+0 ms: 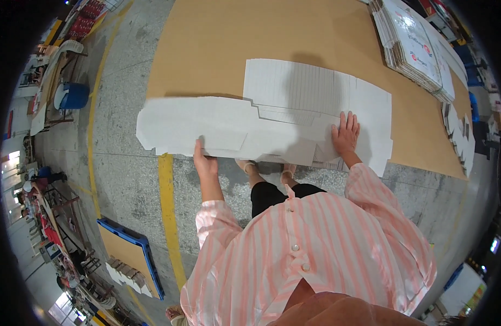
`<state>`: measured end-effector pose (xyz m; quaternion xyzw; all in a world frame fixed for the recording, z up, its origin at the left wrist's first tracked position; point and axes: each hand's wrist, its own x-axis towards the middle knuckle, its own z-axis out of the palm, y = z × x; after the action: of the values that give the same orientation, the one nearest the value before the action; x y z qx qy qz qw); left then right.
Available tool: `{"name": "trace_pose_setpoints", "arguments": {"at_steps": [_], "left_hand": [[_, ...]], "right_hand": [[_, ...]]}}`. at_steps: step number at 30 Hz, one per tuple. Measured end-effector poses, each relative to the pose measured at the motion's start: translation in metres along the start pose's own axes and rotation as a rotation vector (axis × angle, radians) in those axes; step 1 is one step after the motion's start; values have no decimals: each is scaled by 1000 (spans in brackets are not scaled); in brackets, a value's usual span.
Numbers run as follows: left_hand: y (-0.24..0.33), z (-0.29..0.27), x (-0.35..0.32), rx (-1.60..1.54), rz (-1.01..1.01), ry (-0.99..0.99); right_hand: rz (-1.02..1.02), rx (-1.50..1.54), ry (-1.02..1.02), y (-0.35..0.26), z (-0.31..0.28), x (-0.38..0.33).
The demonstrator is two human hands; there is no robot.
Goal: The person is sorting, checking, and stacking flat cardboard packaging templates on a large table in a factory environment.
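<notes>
A flat white die-cut cardboard sheet (196,122) lies crosswise in front of me, its left part reaching past the brown board's near edge. My left hand (208,165) is closed on its near edge, thumb on top and the other fingers hidden underneath. On the right, my right hand (346,136) rests flat with fingers stretched out, pressing on white cardboard. Beneath and beyond lies another white cardboard piece (372,108), with many close parallel lines across its middle part (314,87).
A large brown cardboard surface (218,43) spreads under the sheets. Stacked flat printed cartons (411,46) stand far right, with cut white pieces (459,136) nearer. A blue-edged pallet (147,250) sits on the floor at lower left, beside a yellow floor line (170,217).
</notes>
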<state>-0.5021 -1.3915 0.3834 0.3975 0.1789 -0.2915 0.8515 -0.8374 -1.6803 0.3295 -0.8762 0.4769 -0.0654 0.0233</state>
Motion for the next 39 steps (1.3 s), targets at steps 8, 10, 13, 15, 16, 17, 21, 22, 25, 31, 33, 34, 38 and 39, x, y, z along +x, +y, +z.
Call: {"name": "trace_pose_setpoints", "arguments": {"at_steps": [8, 10, 13, 15, 16, 17, 21, 22, 25, 31, 33, 34, 38, 39], "left_hand": [[-28, -22, 21, 864, 450, 14], [-28, -24, 22, 777, 474, 58], [-13, -10, 25, 141, 44, 132], [-8, -18, 31, 146, 15, 123], [-7, -28, 35, 423, 134, 119], [-6, -38, 39, 699, 255, 115], [-20, -15, 22, 926, 470, 37], [-15, -5, 19, 610, 326, 80], [-7, -6, 24, 311, 160, 140], [-9, -22, 28, 1011, 390, 106], [-6, -25, 30, 530, 250, 68], [-1, -24, 31, 529, 250, 67], [51, -22, 51, -94, 55, -37], [73, -25, 63, 45, 73, -35]], "right_hand": [[5, -39, -9, 15, 4, -3], [-8, -34, 2, 12, 3, -3], [2, -42, 0, 14, 2, -4], [3, -43, 1, 12, 2, -3], [-5, -41, 0, 9, 3, -2], [-7, -34, 1, 5, 4, -1], [9, -44, 28, 21, 4, -3], [16, -45, 23, 21, 3, -6], [17, -36, 25, 16, 4, -4], [10, -12, 20, 22, 5, -4], [15, -4, 16, 21, 5, -4], [25, -1, 9, 22, 5, -4], [38, -21, 4, 29, 2, -8], [34, -14, 11, 28, 2, -7]]}}
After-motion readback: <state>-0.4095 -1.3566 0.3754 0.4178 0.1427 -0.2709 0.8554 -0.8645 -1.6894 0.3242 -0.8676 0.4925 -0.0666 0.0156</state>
